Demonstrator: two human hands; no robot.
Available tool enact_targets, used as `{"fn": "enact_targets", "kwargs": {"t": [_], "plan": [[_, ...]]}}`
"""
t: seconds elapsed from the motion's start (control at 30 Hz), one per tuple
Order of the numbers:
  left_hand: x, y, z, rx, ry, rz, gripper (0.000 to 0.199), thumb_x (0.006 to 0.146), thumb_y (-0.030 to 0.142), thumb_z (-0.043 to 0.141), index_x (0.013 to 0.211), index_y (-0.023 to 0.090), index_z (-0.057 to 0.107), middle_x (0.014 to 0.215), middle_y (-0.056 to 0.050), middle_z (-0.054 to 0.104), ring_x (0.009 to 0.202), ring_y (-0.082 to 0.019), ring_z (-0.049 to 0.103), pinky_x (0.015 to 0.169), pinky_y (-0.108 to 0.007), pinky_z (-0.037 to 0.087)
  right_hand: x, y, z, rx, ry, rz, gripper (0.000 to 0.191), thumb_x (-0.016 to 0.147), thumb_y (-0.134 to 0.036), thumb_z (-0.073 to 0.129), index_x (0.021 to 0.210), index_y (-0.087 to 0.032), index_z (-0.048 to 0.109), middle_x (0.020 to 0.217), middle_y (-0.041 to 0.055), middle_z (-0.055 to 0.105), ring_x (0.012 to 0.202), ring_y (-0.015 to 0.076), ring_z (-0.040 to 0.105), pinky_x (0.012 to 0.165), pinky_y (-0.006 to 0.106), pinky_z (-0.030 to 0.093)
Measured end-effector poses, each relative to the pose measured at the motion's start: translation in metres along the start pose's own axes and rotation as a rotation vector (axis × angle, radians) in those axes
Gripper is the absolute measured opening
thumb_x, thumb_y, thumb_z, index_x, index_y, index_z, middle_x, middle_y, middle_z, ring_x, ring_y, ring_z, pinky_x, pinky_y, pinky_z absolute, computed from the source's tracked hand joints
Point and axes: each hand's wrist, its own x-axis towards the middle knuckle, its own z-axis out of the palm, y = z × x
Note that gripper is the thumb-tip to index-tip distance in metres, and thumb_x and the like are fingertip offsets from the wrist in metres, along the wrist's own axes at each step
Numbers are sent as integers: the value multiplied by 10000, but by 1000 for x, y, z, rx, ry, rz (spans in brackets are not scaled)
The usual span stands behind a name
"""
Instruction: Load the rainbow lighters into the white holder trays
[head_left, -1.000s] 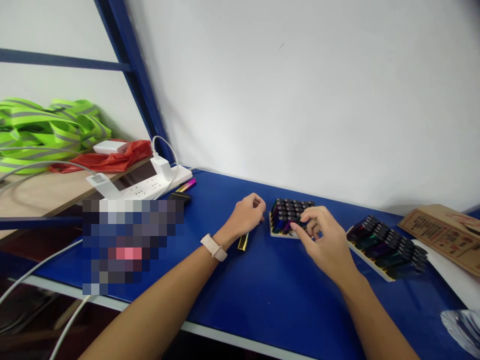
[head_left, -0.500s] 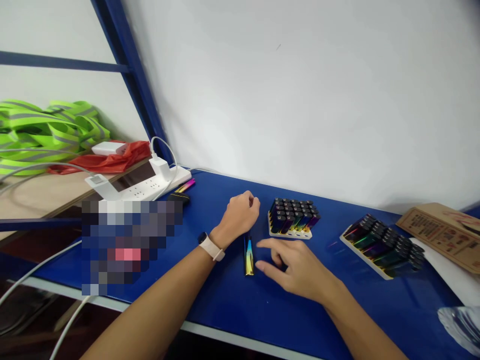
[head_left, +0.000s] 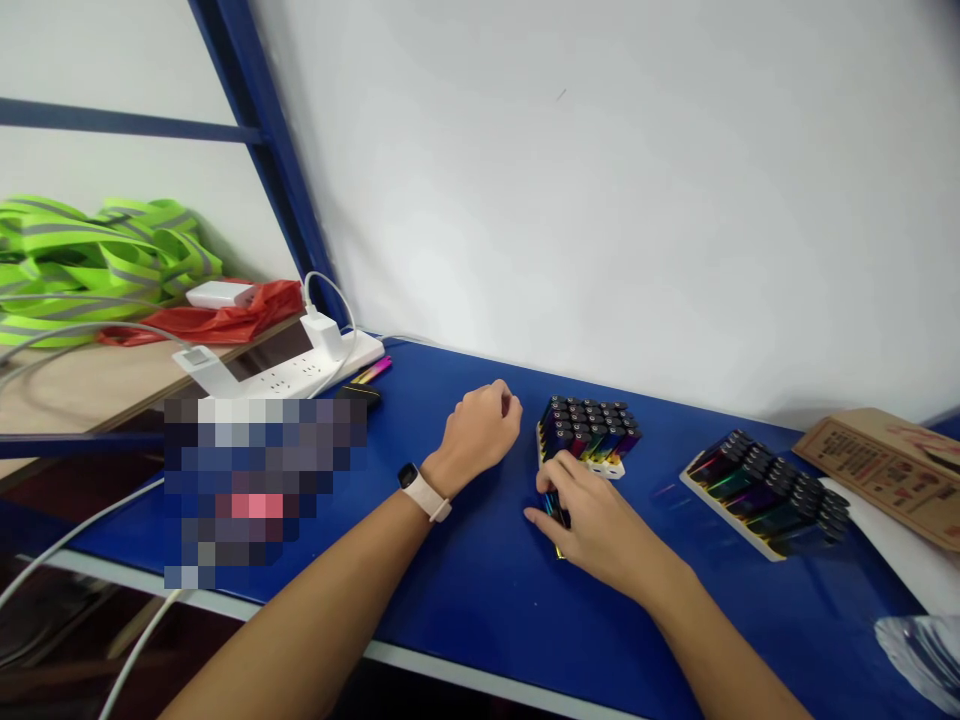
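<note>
**Q:** What is held by the right hand (head_left: 600, 530)?

**A:** A lighter (head_left: 557, 525) with a rainbow metal finish is gripped there. The hand is closed around it, so most of its body is hidden, and only a thin strip and the lower end are seen. It is kept just in front of the tray (head_left: 611, 468), nearly touching it.

**Q:** And the left hand (head_left: 480, 435)?

**A:** It is curled into a loose fist and rested on the blue table (head_left: 480, 620), just left of the tray. Nothing is seen in it. A pale band (head_left: 424, 495) is worn on its wrist.

**Q:** What is held in the tray?

**A:** Rows of upright lighters (head_left: 589, 430) with black tops are packed closely together.

**Q:** What is placed around the tray?

**A:** To its right, a second tray (head_left: 731, 525) of lighters is set, with a printed carton (head_left: 885, 470) beyond it. Well to its left, a white power strip (head_left: 277, 372) is laid, and a red bag (head_left: 225, 315) and green reflective straps (head_left: 90, 260) are heaped farther left on a wooden shelf (head_left: 75, 390).
</note>
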Motion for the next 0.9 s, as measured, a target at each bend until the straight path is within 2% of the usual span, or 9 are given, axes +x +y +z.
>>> {"fn": "enact_targets", "kwargs": {"t": [0.13, 0.3, 0.4, 0.53, 0.6, 0.7, 0.83, 0.9], "plan": [[0, 0, 1, 15, 5, 5, 211, 983, 357, 445, 896, 231, 591, 992, -85, 722, 914, -248, 665, 807, -340, 457, -5, 3, -5, 105, -17, 100, 158, 933, -258, 651, 992, -237, 506, 997, 33, 583, 760, 175, 586, 695, 323, 481], [0, -1, 2, 29, 0, 34, 189, 973, 334, 454, 889, 231, 588, 972, -81, 721, 903, -249, 665, 799, -343, 457, -8, 14, -4, 149, -77, 179, 227, 886, -327, 713, 1037, -241, 567, 909, 22, 623, 761, 198, 608, 684, 331, 460], [-1, 0, 2, 36, -7, 53, 177, 969, 317, 457, 887, 233, 589, 971, -78, 722, 896, -245, 665, 797, -340, 458, -7, 17, -5, 192, -113, 153, 210, 885, -333, 717, 1043, -243, 613, 892, 24, 635, 776, 202, 603, 676, 322, 455], [-1, 0, 3, 44, -21, 72, 133, 952, 282, 477, 898, 237, 590, 986, -74, 725, 911, -239, 667, 810, -334, 458, -6, 12, -15, 231, -98, 29, 95, 955, -319, 631, 916, -236, 610, 895, 15, 632, 798, 187, 573, 739, 325, 455], [-1, -1, 3, 45, -25, 77, 105, 933, 251, 488, 909, 239, 590, 994, -69, 724, 924, -243, 666, 810, -336, 458, -6, 8, -20, 289, -21, 49, 207, 985, -361, 588, 834, -226, 548, 787, -8, 580, 711, 164, 530, 674, 303, 435], [-2, -2, 3, 44, -32, 81, 111, 898, 193, 494, 932, 240, 589, 1020, -64, 721, 946, -251, 662, 804, -342, 457, -5, 8, -23, 522, 176, 170, 309, 1010, -466, 533, 819, -228, 491, 675, -31, 516, 596, 141, 493, 565, 278, 413], [-4, -3, 3, 38, -50, 88, 193, 876, 130, 453, 957, 242, 587, 1050, -66, 715, 963, -254, 656, 779, -345, 450, 1, 13, -21, 940, 505, 216, 326, 1012, -518, 514, 858, -232, 482, 705, -12, 597, 609, 157, 595, 565, 295, 497], [-5, -3, 3, 34, -65, 94, 242, 859, 92, 427, 962, 242, 588, 1059, -64, 713, 970, -251, 655, 774, -345, 446, 5, 16, -21, 1073, 622, 211, 300, 1003, -496, 546, 870, -237, 474, 705, -18, 613, 592, 153, 605, 558, 298, 515]]}}
